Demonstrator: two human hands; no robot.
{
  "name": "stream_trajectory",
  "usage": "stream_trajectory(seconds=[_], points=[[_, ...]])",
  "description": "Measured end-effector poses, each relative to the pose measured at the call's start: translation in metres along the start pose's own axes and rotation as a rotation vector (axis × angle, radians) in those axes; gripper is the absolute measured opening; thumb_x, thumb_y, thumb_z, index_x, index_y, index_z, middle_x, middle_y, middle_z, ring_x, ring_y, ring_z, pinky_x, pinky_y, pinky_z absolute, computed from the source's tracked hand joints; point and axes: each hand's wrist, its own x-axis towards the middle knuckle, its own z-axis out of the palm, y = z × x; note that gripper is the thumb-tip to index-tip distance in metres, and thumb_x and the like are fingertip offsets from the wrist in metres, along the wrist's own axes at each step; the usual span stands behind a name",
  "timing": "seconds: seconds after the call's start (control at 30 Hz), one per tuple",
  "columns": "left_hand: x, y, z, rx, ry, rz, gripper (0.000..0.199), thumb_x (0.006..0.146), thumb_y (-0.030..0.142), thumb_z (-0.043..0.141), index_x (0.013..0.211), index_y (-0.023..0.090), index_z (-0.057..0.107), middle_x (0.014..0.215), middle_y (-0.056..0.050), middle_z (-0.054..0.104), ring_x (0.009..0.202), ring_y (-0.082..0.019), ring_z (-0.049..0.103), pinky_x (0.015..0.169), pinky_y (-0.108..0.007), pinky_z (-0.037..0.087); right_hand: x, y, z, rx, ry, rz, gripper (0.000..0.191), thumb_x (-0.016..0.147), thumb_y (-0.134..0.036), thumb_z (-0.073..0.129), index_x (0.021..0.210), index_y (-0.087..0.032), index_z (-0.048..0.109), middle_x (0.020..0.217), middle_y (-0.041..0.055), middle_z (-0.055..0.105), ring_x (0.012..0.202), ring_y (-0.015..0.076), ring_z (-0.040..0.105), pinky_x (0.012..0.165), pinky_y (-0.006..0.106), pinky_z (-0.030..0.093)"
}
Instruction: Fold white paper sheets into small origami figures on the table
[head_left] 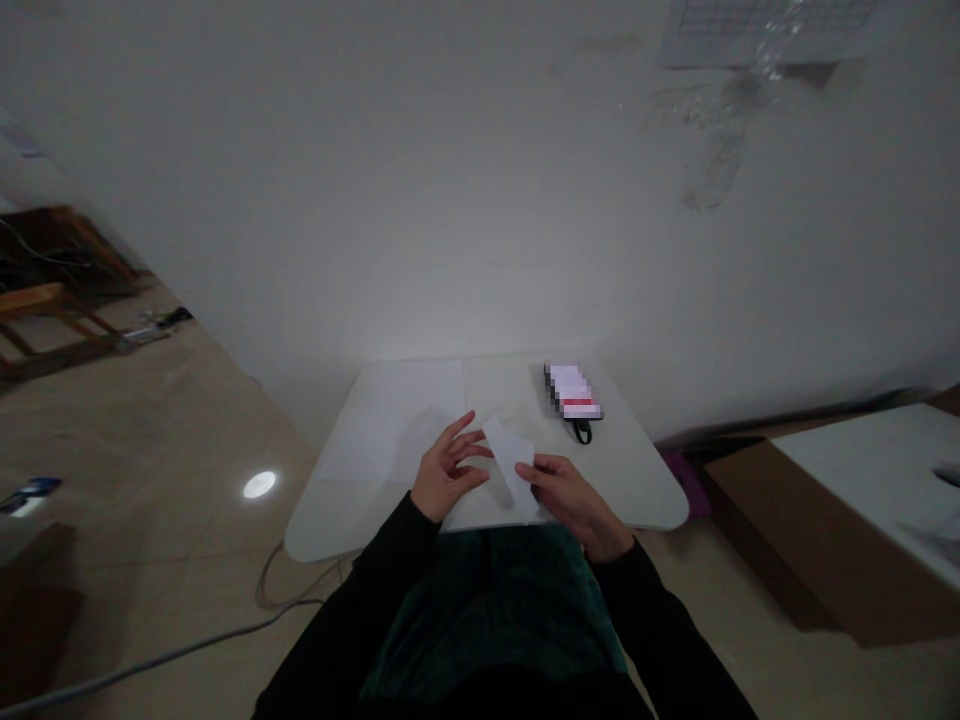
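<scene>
A small folded piece of white paper (511, 455) is pinched between the thumb and fingers of my right hand (566, 495), above the front part of the white table (630, 490). My left hand (451, 468) is just left of it, fingers spread and curved, holding nothing. Its fingertips come close to the paper's left edge; whether they touch it I cannot tell. On the left side of the tabletop lies a large flat sheet of white paper (390, 420), partly behind my left hand.
A phone (572, 390) with a black strap lies at the table's back right, its screen blurred. The wall (480, 200) rises directly behind the table. To the right stands a brown box-like piece with a white top (870, 480). A grey cable (225, 640) crosses the floor at left.
</scene>
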Motion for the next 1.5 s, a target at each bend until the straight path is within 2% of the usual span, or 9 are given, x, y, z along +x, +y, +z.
stream_trajectory(seconds=[0.17,0.43,0.57,0.67,0.77,0.93,1.13,1.3,1.5], points=[[-0.007,0.025,0.015,-0.007,-0.008,0.084,0.049,0.071,0.039,0.071,0.113,0.015,0.061,0.104,-0.013,0.064,0.074,-0.014,0.057,0.051,-0.020,0.047,-0.010,0.012,0.024,0.330,-0.227,0.140,0.026,0.069,-0.035,0.075,0.075,-0.017,0.058,0.065,-0.0024,0.054,0.057,0.0100,0.049,0.058,0.024,0.041],[-0.013,0.051,0.028,0.112,0.140,0.142,0.035,0.072,0.031,0.071,0.103,0.015,0.065,0.107,-0.011,0.067,0.100,-0.022,0.061,0.090,-0.036,0.047,-0.015,0.023,0.041,0.589,-0.497,0.242,0.031,0.071,-0.027,0.074,0.063,-0.017,0.045,0.061,-0.0055,0.035,0.054,0.0069,0.034,0.050,0.019,0.031],[-0.013,0.062,0.033,0.063,0.134,0.117,0.030,0.072,0.030,0.071,0.097,0.013,0.065,0.094,-0.010,0.070,0.092,-0.022,0.065,0.089,-0.038,0.049,-0.015,0.023,0.045,0.631,-0.526,0.262,0.030,0.069,-0.026,0.077,0.064,-0.016,0.048,0.060,-0.0053,0.038,0.053,0.0062,0.035,0.049,0.018,0.031],[-0.012,0.065,0.034,0.042,0.152,0.102,0.033,0.073,0.030,0.070,0.100,0.013,0.065,0.092,-0.010,0.071,0.088,-0.022,0.066,0.088,-0.037,0.049,-0.014,0.021,0.045,0.605,-0.448,0.234,0.024,0.069,-0.025,0.076,0.070,-0.016,0.054,0.060,-0.0049,0.044,0.053,0.0061,0.040,0.050,0.018,0.034],[-0.008,0.062,0.030,0.025,0.152,0.080,0.035,0.079,0.032,0.064,0.107,0.012,0.065,0.101,-0.012,0.070,0.100,-0.023,0.063,0.095,-0.038,0.045,-0.011,0.015,0.043,0.489,-0.221,0.101,0.021,0.071,-0.029,0.075,0.077,-0.014,0.062,0.065,-0.0019,0.056,0.056,0.0076,0.048,0.054,0.020,0.040],[0.001,0.046,0.020,-0.275,0.100,0.033,0.044,0.081,0.034,0.062,0.119,0.014,0.058,0.119,-0.016,0.062,0.109,-0.026,0.059,0.093,-0.042,0.047,-0.006,0.001,0.038,0.250,0.044,-0.138,0.033,0.071,-0.036,0.074,0.097,-0.016,0.068,0.074,0.0014,0.067,0.061,0.0111,0.056,0.059,0.023,0.043],[0.005,0.030,0.020,-0.394,0.086,-0.066,0.037,0.081,0.040,0.061,0.108,0.015,0.064,0.112,-0.014,0.066,0.099,-0.025,0.063,0.080,-0.040,0.054,-0.002,-0.005,0.034,0.006,0.096,-0.320,0.039,0.074,-0.041,0.070,0.106,-0.019,0.068,0.090,0.0043,0.071,0.075,0.0174,0.062,0.070,0.029,0.046],[0.003,0.023,0.025,-0.193,0.218,0.024,0.034,0.081,0.043,0.060,0.084,0.011,0.070,0.085,-0.007,0.071,0.078,-0.018,0.065,0.075,-0.032,0.054,-0.004,-0.009,0.036,-0.108,0.129,-0.390,0.031,0.077,-0.039,0.066,0.102,-0.020,0.069,0.096,0.0053,0.071,0.089,0.0217,0.063,0.081,0.034,0.046],[0.007,0.018,0.032,-0.126,0.381,0.103,0.030,0.079,0.042,0.064,0.081,0.013,0.071,0.075,-0.004,0.070,0.069,-0.015,0.063,0.067,-0.026,0.052,-0.002,-0.015,0.041,-0.169,0.144,-0.432,0.033,0.079,-0.040,0.064,0.105,-0.021,0.066,0.101,0.0059,0.070,0.092,0.0219,0.062,0.081,0.035,0.047]])
